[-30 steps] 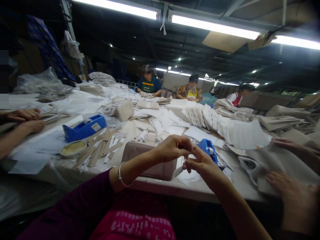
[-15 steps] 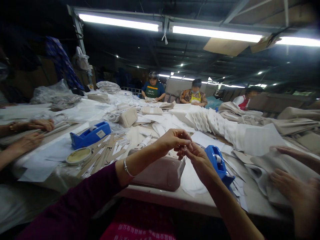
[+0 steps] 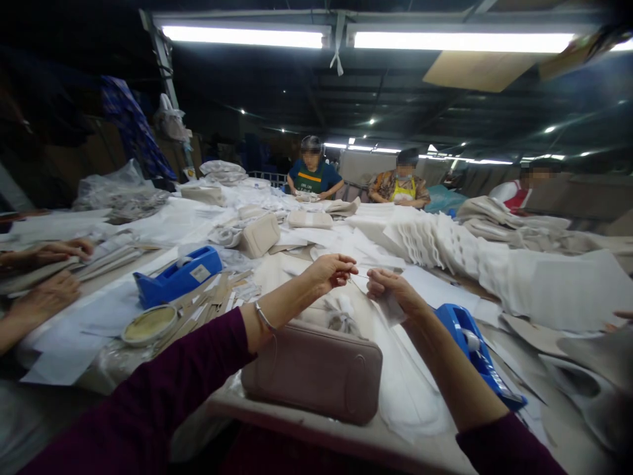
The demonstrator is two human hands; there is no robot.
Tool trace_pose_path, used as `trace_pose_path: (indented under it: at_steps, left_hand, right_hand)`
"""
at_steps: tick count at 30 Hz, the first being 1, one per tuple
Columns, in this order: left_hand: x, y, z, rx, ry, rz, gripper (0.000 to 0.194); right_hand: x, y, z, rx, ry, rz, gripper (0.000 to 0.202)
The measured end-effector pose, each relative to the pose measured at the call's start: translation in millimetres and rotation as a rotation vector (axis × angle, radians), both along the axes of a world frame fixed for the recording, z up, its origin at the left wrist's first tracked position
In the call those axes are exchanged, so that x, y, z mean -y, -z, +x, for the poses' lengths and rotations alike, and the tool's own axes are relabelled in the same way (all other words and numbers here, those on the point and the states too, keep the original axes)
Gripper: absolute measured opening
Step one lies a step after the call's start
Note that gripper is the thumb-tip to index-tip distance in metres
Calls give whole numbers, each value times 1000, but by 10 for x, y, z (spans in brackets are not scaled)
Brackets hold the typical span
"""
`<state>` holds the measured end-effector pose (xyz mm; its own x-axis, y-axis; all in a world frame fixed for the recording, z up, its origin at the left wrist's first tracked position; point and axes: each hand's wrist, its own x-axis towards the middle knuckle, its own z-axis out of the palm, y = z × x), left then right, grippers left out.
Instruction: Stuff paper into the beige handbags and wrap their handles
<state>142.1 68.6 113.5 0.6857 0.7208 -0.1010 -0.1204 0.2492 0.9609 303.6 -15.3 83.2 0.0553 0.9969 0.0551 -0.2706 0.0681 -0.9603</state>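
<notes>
Along the worktop's (image 3: 297, 423) near edge, the bag (image 3: 314, 373) lies lengthwise towards me, nearer my left grip (image 3: 330, 273) than my right grip (image 3: 394, 289), both pinching a thin string (image 3: 362, 276).

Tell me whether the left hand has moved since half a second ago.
Yes, the left hand moved left, away from the right-hand blue tape dispenser.

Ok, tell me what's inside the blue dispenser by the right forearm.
A pale roll sits in the blue dispenser, its upper part showing; the dispenser's own body hides whatever lies lower.
</notes>
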Motion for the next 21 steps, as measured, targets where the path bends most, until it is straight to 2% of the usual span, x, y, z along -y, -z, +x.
trace_pose_path:
  at_steps: [2, 5, 7, 10, 13, 16, 21]
  left_hand:
    - [-171, 69, 24, -200, -17, 206, 12]
    - [-482, 227, 28, -589, -34, 508, 11]
    - [-669, 367, 20, -758, -43, 550, 7]
    - [-819, 588, 16, -970, -61, 610, 17]
    - [-814, 765, 18, -1073, -72, 654, 17]
    - [-762, 860, -13, -1080, -85, 693, 18]
    - [-772, 913, -100, -1022, -81, 632, 20]
  right_hand:
    - [-159, -5, 86, 132, 36, -19, 39]
    - [-458, 33, 192, 382, 171, -56, 37]
    - [-696, 117, 217, 490, 229, -92, 28]
    - [-1059, 338, 158, 639, 219, -181, 11]
    - [-1343, 605, 26, 757, 100, -307, 12]
    - [-1499, 811, -77, 783, -66, -402, 18]
    - [-1582, 918, -39, 640, -344, -440, 9]
